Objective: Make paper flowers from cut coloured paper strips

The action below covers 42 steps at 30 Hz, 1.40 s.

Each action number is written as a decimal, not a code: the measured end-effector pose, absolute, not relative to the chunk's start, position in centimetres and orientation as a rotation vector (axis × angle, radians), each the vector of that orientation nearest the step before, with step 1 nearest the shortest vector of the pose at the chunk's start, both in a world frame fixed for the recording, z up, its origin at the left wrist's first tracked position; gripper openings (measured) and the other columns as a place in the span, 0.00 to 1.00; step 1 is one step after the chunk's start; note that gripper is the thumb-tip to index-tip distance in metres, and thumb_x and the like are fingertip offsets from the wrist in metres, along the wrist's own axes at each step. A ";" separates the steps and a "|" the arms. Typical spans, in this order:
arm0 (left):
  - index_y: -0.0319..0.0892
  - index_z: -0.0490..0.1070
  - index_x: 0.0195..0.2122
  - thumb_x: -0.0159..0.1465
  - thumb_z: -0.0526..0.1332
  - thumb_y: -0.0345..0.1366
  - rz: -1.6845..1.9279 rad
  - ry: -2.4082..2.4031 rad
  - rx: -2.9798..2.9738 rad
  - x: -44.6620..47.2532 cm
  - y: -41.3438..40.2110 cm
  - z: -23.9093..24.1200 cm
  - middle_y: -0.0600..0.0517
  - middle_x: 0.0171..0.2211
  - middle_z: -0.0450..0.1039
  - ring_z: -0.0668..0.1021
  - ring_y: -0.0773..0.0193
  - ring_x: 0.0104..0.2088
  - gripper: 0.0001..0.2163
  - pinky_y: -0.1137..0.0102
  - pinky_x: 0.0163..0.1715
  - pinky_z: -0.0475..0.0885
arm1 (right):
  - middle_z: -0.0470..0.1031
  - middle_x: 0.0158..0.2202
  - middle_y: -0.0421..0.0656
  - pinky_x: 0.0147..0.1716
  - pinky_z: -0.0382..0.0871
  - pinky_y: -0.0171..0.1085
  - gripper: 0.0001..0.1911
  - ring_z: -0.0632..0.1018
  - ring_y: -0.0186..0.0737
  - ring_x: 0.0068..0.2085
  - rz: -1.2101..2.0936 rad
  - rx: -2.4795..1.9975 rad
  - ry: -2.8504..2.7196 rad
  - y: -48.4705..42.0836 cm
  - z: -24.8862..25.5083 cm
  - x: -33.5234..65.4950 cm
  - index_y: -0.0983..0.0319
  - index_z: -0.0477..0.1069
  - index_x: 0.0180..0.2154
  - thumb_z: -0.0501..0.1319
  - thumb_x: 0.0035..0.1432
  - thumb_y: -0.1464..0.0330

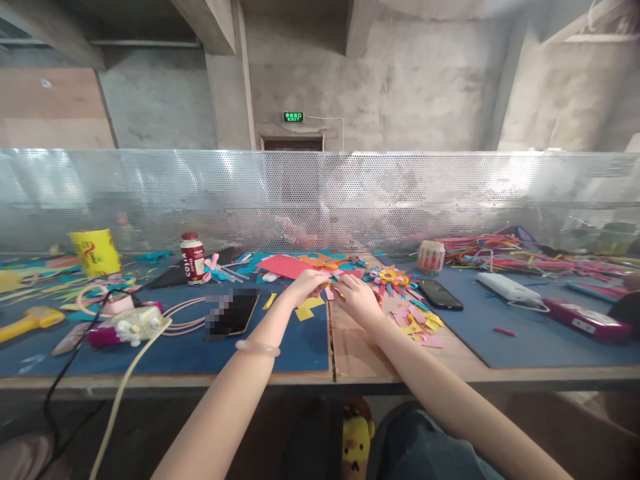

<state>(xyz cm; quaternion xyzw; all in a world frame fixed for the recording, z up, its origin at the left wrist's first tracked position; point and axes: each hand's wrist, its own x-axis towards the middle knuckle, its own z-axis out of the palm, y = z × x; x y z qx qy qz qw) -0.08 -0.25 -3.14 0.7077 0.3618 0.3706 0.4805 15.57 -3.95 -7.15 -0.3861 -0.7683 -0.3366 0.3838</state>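
My left hand (306,285) and my right hand (356,295) meet over the middle of the worktable (350,363), fingers pinched on a small pink paper piece (329,291) held between them. A pale bracelet circles my left wrist. A yellow paper scrap (306,309) lies just under the hands. A red paper sheet (285,266) lies beyond my left hand. To the right of my right hand rests a multicoloured paper flower (390,277), with pink and yellow cuttings (417,325) in front of it.
Two phones lie flat, one left (234,313) and one right (440,293). Also here: a small bottle (193,258), a yellow cup (95,252), a charger with cables (133,323), a white power bank (507,287), coloured paper strips (505,257), and a perforated metal screen (320,193) behind.
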 end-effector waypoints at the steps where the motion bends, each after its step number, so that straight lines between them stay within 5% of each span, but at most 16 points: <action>1: 0.40 0.56 0.17 0.49 0.59 0.37 0.903 0.881 1.725 -0.1 -0.3 -3.1 0.58 0.16 0.53 0.56 0.74 0.16 0.12 0.75 0.16 0.47 | 0.69 0.30 0.44 0.34 0.64 0.35 0.10 0.70 0.38 0.34 -0.857 -0.982 -1.957 -3.9 -7.2 15.6 0.62 0.72 0.32 0.52 0.59 0.69; 42: 0.37 0.68 0.23 0.52 0.60 0.39 0.842 0.916 1.838 -0.1 -0.9 -2.6 0.53 0.19 0.66 0.66 0.71 0.20 0.09 0.76 0.19 0.58 | 0.68 0.31 0.45 0.35 0.65 0.36 0.07 0.69 0.40 0.35 -0.895 -1.068 -1.996 -4.3 -6.7 15.5 0.63 0.67 0.32 0.52 0.58 0.71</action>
